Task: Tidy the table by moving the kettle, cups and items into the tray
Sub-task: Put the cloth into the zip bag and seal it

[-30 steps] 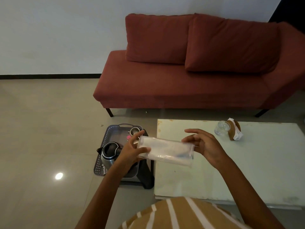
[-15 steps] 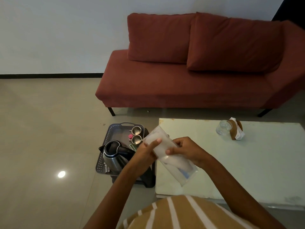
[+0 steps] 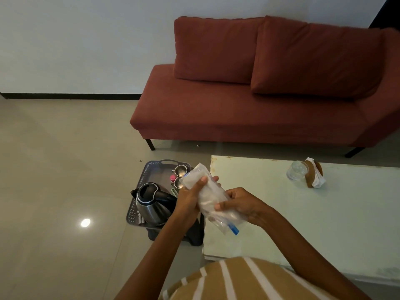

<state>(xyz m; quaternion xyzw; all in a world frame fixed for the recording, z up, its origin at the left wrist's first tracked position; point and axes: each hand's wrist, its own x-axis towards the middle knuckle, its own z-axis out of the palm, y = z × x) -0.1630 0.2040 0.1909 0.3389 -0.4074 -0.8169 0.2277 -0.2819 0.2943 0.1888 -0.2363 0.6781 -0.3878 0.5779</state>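
Observation:
Both hands grip a clear plastic packet [image 3: 213, 197] with a blue tab at its lower end, held tilted over the table's left edge. My left hand [image 3: 190, 197] clasps its upper part, my right hand [image 3: 240, 204] its lower part. Left of the table, a grey perforated tray [image 3: 151, 172] rests on a dark stool and holds a steel kettle [image 3: 151, 204], two small steel cups [image 3: 180, 169] and a pink item [image 3: 172, 178]. A clear glass [image 3: 297, 170] and a brown napkin holder [image 3: 313, 175] stand at the table's far side.
The pale green table [image 3: 324, 217] fills the right foreground. A red sofa [image 3: 249, 109] stands beyond it against the white wall. Tiled floor [image 3: 65, 191] stretches to the left of the tray.
The packet has turned from lying crosswise to a steep tilt. My hands have drawn closer together on it and shifted slightly left toward the tray.

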